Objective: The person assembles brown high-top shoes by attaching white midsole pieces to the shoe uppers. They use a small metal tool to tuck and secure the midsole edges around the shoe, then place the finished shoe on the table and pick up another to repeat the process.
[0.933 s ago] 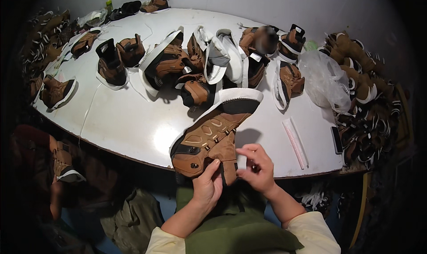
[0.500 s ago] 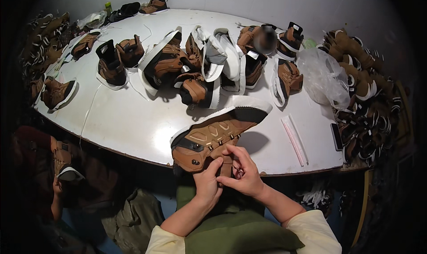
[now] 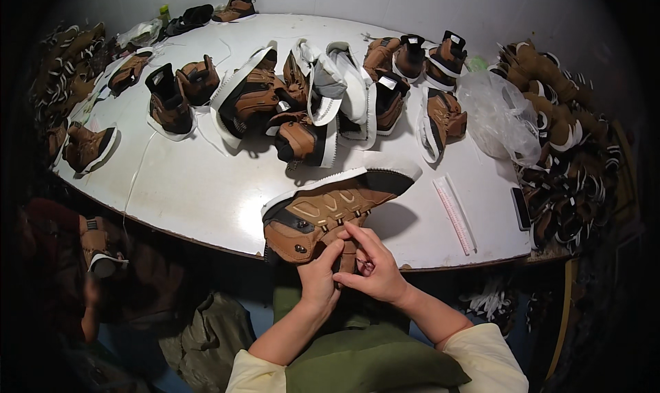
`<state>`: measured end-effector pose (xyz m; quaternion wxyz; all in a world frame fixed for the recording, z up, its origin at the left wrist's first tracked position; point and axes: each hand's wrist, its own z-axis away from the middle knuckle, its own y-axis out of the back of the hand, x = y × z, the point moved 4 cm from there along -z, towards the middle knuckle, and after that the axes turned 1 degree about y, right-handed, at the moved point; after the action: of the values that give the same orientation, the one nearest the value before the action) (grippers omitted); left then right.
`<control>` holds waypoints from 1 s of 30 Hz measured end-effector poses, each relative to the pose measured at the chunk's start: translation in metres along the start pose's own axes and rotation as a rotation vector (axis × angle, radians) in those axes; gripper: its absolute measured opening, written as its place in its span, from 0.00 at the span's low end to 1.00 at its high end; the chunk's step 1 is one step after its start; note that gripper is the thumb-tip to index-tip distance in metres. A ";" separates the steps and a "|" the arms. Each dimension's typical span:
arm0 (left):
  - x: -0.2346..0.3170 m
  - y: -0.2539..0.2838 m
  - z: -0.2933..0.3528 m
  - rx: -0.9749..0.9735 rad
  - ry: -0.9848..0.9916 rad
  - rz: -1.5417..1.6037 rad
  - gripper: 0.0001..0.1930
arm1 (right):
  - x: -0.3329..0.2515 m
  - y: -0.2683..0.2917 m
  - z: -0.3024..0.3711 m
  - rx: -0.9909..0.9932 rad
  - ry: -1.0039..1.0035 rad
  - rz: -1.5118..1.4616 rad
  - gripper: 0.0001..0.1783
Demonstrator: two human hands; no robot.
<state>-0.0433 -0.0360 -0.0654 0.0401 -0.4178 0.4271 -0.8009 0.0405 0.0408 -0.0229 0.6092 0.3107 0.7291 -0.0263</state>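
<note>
Many shoes make up the left pile [image 3: 72, 77] at the far left of my view from the head camera, dim toward the rim. Below it I see a co-worker's shoe [image 3: 95, 236], brown with a white edge; the co-worker's hand [image 3: 91, 291] under it is blurred, so I cannot tell its grip. Next comes a brown shoe [image 3: 88, 147] near the left end of the white tabletop [image 3: 185, 173], then a taller black-and-brown shoe [image 3: 172, 107], set farther back.

At the middle, the left hand [image 3: 319, 281] grips the held shoe [image 3: 302, 217] by its ankle, thumb on top. I have that shoe tipped on its side above the tabletop's near edge, heel to the left, black toe to the right, white sole edge turned away from the wearer. Beyond it stands a cluster [image 3: 299, 142] of brown and white shoes.

Just beside the left hand, the right hand [image 3: 375, 268] is closed on the shoe's tongue with thumb and bent fingers; anything else between them is too small for me to tell. Farther right I get a red-marked strip [image 3: 454, 214], a clear bag [image 3: 495, 114], a dark flat block [image 3: 520, 209] at the edge and the right pile [image 3: 570, 138], again shoes.
</note>
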 end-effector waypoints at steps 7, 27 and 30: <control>-0.006 0.000 -0.001 -0.008 -0.021 0.148 0.19 | 0.008 0.004 0.003 0.054 -0.056 -0.142 0.35; -0.012 -0.002 0.008 -0.110 0.044 0.036 0.17 | 0.012 0.027 0.030 0.208 -0.048 0.191 0.18; -0.011 -0.005 0.013 -0.193 0.085 -0.010 0.18 | 0.008 0.026 0.028 0.212 -0.047 0.151 0.18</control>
<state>-0.0258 -0.0364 -0.0655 -0.0227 -0.3874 0.5012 -0.7734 0.0773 0.0528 -0.0286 0.5900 0.4267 0.6824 -0.0645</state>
